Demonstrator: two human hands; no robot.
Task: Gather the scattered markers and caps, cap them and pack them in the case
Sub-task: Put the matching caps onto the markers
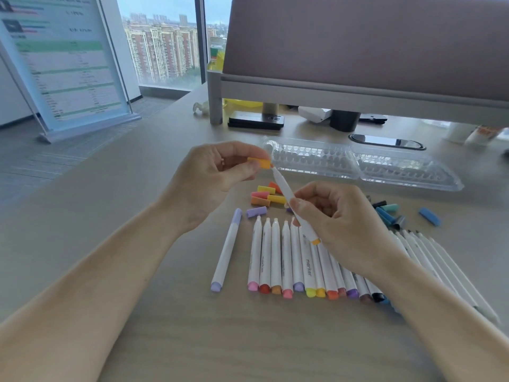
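While the left hand [217,172] pinches a small orange cap [259,162] between thumb and forefinger, the right hand [336,224] grips a white marker [286,193] round its lower barrel, fingers curled. The marker's orange tail end sticks out below the thumb and its bare nib points up and to the left. The nib sits just beside the cap's mouth; whether they touch cannot be told. Both are held above the desk [165,271]. Under the right hand lies a row of uncapped markers [286,257], side by side, nibs pointing away from the person, partly hidden by the right forearm. Slightly apart on the row's left lies a lilac marker [227,250] with its cap on. Beyond the row sit a cluster of yellow, pink and orange caps [265,195], a purple cap [256,211] near them, a clump of blue, teal and dark caps [387,213] to the right, and one blue cap [429,216] apart. Farther back, the clear plastic case [358,166] lies open.
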